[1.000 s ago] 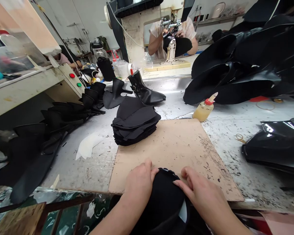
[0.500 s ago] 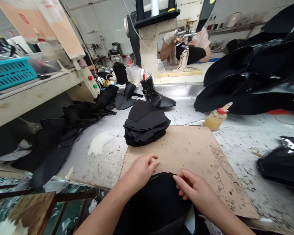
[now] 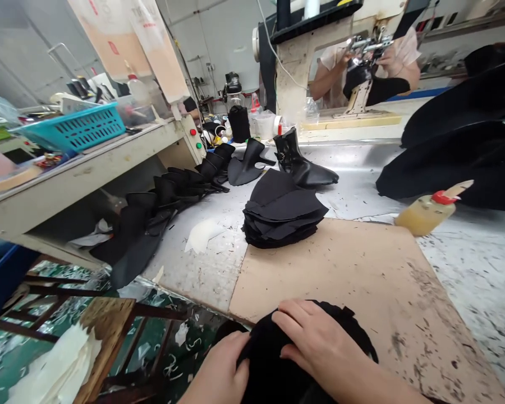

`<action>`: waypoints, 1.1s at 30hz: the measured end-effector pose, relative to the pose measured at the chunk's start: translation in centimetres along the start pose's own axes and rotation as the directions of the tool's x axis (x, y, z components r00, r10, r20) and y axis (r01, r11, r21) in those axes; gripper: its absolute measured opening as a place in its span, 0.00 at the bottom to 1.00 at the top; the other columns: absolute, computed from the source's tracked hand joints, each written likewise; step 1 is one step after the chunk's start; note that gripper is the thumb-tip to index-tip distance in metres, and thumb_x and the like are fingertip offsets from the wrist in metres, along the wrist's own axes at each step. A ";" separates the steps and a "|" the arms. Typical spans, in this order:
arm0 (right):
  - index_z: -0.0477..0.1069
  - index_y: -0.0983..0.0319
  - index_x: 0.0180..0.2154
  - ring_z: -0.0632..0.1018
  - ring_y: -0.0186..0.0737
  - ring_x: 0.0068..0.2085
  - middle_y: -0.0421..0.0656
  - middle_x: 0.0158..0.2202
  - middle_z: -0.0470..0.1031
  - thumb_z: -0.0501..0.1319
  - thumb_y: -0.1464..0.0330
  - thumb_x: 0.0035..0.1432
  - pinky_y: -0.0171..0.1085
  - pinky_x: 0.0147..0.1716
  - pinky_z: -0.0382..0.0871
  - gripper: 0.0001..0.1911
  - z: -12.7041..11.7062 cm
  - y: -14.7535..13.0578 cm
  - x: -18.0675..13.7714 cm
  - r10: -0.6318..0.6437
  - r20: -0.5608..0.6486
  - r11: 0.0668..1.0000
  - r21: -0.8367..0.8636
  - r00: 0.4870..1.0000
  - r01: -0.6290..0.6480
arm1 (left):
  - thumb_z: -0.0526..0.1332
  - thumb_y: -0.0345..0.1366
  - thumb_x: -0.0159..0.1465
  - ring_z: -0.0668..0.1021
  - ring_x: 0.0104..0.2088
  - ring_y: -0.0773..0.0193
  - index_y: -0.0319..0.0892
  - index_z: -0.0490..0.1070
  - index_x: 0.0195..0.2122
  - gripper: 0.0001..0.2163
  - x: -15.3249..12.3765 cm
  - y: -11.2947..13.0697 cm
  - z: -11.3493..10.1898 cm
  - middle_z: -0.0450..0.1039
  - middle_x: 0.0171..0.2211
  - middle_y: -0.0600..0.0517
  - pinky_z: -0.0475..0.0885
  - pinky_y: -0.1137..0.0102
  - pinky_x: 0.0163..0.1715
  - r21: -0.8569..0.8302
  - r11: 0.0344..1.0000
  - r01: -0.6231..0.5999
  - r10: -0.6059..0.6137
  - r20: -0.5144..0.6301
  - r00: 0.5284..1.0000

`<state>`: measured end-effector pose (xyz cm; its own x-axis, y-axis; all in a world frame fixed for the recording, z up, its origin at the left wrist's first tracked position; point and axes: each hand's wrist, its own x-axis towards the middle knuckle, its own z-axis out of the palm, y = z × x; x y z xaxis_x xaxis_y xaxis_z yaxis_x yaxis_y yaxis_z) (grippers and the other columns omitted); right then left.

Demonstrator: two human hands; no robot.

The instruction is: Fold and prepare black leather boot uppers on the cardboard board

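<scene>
A black fabric shoe piece point(image 3: 353, 331) with a scalloped edge lies over the near edge of a brown cardboard sheet point(image 3: 362, 264). My right hand point(image 3: 315, 342) rests flat on top of it, fingers stretched toward the left. My left hand point(image 3: 223, 370) grips the piece's left side at the table's edge, fingers curled around the cloth. A stack of black cut pieces point(image 3: 281, 213) sits at the cardboard's far left corner, well beyond both hands.
A glue bottle with a red cap point(image 3: 429, 210) lies at the right. A black boot point(image 3: 303, 163) and boot uppers point(image 3: 180, 191) stand further back. Another person works at a sewing machine point(image 3: 362, 62) across the table. A teal basket point(image 3: 76, 126) sits on the left shelf.
The view swung left. My right hand moved from the piece's right edge onto its top, and my left hand dropped from the cardboard to the piece's left side.
</scene>
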<state>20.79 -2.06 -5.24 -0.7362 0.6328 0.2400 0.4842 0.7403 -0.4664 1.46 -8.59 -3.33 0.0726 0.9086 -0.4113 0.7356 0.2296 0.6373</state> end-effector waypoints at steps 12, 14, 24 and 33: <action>0.63 0.59 0.29 0.71 0.38 0.34 0.39 0.34 0.71 0.54 0.86 0.48 0.36 0.34 0.66 0.15 -0.1 1.3 0.7 -0.134 0.019 0.976 0.175 0.991 0.129 | 0.55 0.30 0.50 0.69 0.23 0.64 0.44 0.65 0.24 0.03 4.3 2.3 -5.8 0.66 0.22 0.58 0.59 0.73 0.20 0.280 0.953 -0.115 -0.024 0.450 0.893; 0.63 0.59 0.31 0.72 0.39 0.35 0.41 0.35 0.72 0.52 0.85 0.52 0.36 0.34 0.68 0.15 0.6 1.6 0.3 -0.167 -0.063 0.968 0.179 0.984 0.175 | 0.55 0.30 0.49 0.66 0.22 0.65 0.45 0.62 0.22 0.03 4.7 2.3 -6.0 0.62 0.20 0.58 0.57 0.73 0.19 0.307 0.944 -0.124 -0.042 0.482 0.875; 0.65 0.61 0.28 0.74 0.39 0.28 0.39 0.27 0.71 0.63 0.79 0.53 0.36 0.26 0.72 0.10 3.1 1.7 1.7 -0.061 -0.102 0.998 0.023 0.993 0.064 | 0.66 0.47 0.46 0.63 0.18 0.67 0.44 0.65 0.21 0.14 4.7 2.1 -6.0 0.57 0.16 0.61 0.53 0.72 0.15 0.366 0.930 -0.032 -0.149 0.454 0.878; 0.63 0.63 0.56 0.66 0.58 0.61 0.56 0.61 0.65 0.58 0.70 0.61 0.59 0.55 0.65 0.21 5.3 4.1 2.8 0.031 -0.209 0.999 -0.033 0.977 -0.038 | 0.50 0.46 0.63 0.75 0.25 0.54 0.37 0.79 0.28 0.22 4.4 3.7 -3.8 0.74 0.22 0.44 0.63 0.66 0.24 0.440 0.897 0.047 -0.145 0.193 0.970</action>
<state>18.24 1.56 -11.00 -0.6058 0.6887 0.3984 0.5273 0.7225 -0.4471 1.94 -2.38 -0.34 0.0933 0.7813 -0.6172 0.9595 0.0949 0.2652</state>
